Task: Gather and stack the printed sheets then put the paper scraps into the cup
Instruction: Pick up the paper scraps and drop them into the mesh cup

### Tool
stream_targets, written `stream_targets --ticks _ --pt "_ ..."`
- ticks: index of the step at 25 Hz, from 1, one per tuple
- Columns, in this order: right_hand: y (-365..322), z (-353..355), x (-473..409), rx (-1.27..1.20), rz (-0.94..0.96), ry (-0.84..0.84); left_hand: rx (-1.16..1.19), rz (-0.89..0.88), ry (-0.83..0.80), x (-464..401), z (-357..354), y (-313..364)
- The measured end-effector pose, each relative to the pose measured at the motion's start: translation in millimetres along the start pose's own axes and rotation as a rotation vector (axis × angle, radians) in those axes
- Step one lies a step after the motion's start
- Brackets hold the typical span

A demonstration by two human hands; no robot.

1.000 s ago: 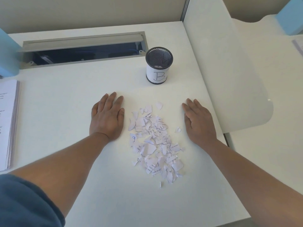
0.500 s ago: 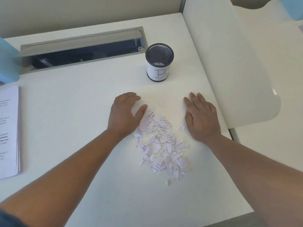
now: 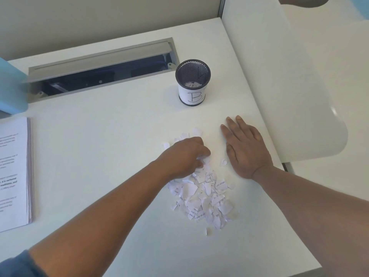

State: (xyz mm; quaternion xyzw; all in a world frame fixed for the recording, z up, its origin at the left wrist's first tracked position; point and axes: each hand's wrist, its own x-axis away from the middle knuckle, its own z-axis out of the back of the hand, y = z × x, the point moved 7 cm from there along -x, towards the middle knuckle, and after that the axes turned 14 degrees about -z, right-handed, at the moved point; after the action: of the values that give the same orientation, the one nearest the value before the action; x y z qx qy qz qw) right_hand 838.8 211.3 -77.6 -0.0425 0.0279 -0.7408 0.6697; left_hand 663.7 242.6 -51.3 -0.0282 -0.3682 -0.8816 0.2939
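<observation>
The first half of the task looks done: the neat stack of white printed sheets [image 3: 14,172] lies squared up at the left edge of the white desk [image 3: 99,136], well apart from everything else. What is left is the second half, and it appears barely begun.

The heap of torn white paper scraps with bits of black print [image 3: 201,192] lies in the middle of the desk, between the two forearms and nearer the person than the cup. The left hand [image 3: 184,156] sits on the far end of the heap with its fingers curled down into the scraps, apparently pinching up a first bunch (how much it really holds is hidden under the palm). The right hand [image 3: 244,148] lies flat on the desk just beside the heap, fingers straight, holding nothing; one stray scrap lies by its thumb side.

The black wire-mesh cup with a white paper label marked "B" [image 3: 192,82] stands upright beyond the heap, apart from both hands. A few pale pieces show at its bottom, probably scraps; otherwise it looks nearly empty.
</observation>
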Motion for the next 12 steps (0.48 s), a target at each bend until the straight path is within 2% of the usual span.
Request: stream_targets --ticks 12 --pt "0.9 -1.3 -1.0 -0.051 0.019 0.003 0.312 0.177 0.217 15.9 39.5 -12.4"
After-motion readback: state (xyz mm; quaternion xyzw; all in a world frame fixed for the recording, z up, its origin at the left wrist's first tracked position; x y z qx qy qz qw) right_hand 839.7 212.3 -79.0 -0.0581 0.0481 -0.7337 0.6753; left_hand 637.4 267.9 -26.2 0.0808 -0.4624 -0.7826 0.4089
